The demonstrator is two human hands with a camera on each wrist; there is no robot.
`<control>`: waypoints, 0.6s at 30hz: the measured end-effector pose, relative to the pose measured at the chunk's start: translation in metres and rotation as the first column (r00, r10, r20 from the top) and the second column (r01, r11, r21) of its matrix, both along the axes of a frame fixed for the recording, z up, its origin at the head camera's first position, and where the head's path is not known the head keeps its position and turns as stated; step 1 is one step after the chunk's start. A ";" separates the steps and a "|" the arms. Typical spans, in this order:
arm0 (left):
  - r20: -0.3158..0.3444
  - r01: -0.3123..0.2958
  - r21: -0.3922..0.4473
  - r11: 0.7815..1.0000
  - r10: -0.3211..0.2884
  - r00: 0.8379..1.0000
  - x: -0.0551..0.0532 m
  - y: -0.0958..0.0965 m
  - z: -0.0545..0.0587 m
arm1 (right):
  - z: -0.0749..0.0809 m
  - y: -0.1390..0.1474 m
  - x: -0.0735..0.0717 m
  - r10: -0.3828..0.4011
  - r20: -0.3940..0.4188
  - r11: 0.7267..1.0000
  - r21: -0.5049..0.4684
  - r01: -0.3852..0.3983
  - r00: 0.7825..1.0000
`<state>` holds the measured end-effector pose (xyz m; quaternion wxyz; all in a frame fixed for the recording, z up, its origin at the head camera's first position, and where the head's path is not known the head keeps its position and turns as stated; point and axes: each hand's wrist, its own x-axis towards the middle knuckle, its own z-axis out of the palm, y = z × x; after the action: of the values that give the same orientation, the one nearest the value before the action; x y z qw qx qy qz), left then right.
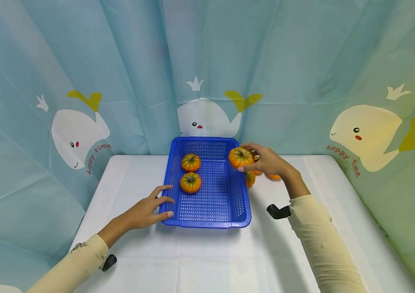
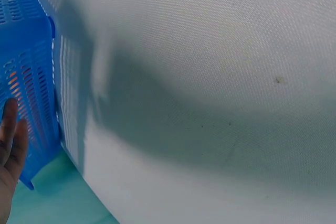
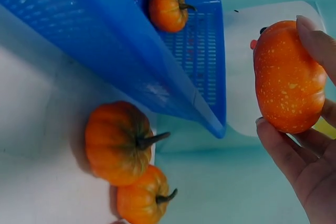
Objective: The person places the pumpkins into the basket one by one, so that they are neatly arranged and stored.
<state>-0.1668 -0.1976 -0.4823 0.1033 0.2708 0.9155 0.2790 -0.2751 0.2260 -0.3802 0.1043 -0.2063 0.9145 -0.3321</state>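
Observation:
My right hand [image 1: 268,161] holds a small orange pumpkin [image 1: 240,157] between thumb and fingers, raised at the right rim of a blue plastic basket [image 1: 207,224]. In the right wrist view the held pumpkin [image 3: 289,77] shows its smooth, yellow-speckled side. Two similar pumpkins sit inside the basket on its left side, one pumpkin [image 1: 191,162] behind the other pumpkin [image 1: 190,182]. My left hand [image 1: 144,211] rests at the basket's left rim with fingers spread and extended; in the left wrist view its fingers [image 2: 18,148] lie against the slotted wall.
More pumpkins stand on the white table [image 1: 207,260] right of the basket, partly hidden by my right hand; a larger pumpkin [image 3: 118,142] and a smaller pumpkin [image 3: 143,196] show in the right wrist view. A pale blue curtain [image 1: 288,61] with whale prints hangs behind.

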 end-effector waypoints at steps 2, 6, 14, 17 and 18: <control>0.001 -0.002 0.000 1.000 0.002 1.000 0.000 0.000 -0.001 | -0.002 -0.004 -0.003 0.004 0.008 1.000 0.003 -0.004 1.000; -0.003 -0.003 -0.002 1.000 0.003 1.000 0.000 -0.001 -0.003 | -0.004 -0.014 -0.007 0.006 0.035 1.000 0.003 -0.006 0.999; -0.002 -0.001 0.007 1.000 0.001 1.000 -0.001 -0.001 -0.002 | -0.008 -0.034 -0.014 -0.005 0.088 0.999 -0.045 0.009 0.996; -0.002 0.000 -0.001 1.000 0.000 1.000 -0.001 -0.001 -0.002 | -0.012 -0.040 -0.018 0.031 0.041 0.999 -0.022 -0.030 0.999; -0.002 0.000 -0.002 1.000 0.000 1.000 -0.001 -0.001 -0.002 | -0.014 -0.041 -0.019 0.046 0.029 0.999 -0.020 -0.045 0.999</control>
<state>-0.1674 -0.1982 -0.4843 0.1026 0.2711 0.9158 0.2780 -0.2942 0.1845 -0.3938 0.1231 -0.2231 0.9048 -0.3413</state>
